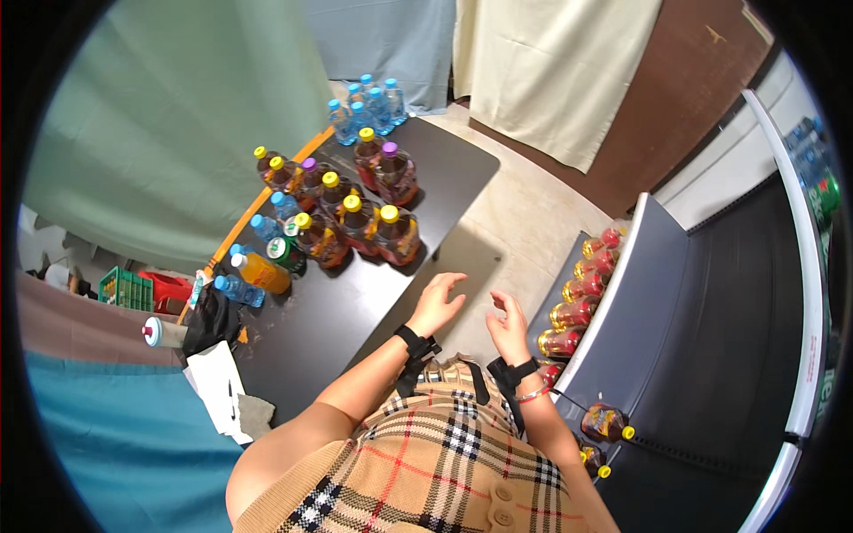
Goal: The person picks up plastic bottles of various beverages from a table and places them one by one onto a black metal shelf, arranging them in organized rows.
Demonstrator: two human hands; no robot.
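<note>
My left hand (436,305) hovers near the front edge of a dark table (326,326), holding nothing, its fingers apart. Facing it, my right hand (508,330) is in the air with bent, parted fingers and nothing in it. Dark-drink bottles with yellow caps (398,236) stand grouped on the table, nearest my left hand. Among them are purple-capped bottles (396,174). An orange-drink bottle (261,272), green cans (286,252) and small blue-capped water bottles (240,290) are beside the group. Closest to my right hand, red cans with gold ends (560,341) line a low shelf.
More water bottles (378,110) stand at the table's far end. At its left lie paper with a pen (216,386), a black plastic bag (212,326) and a cup (163,332). On the right, a grey shelf unit (640,313) holds two dark-drink bottles (603,423). Curtains (180,133) hang behind.
</note>
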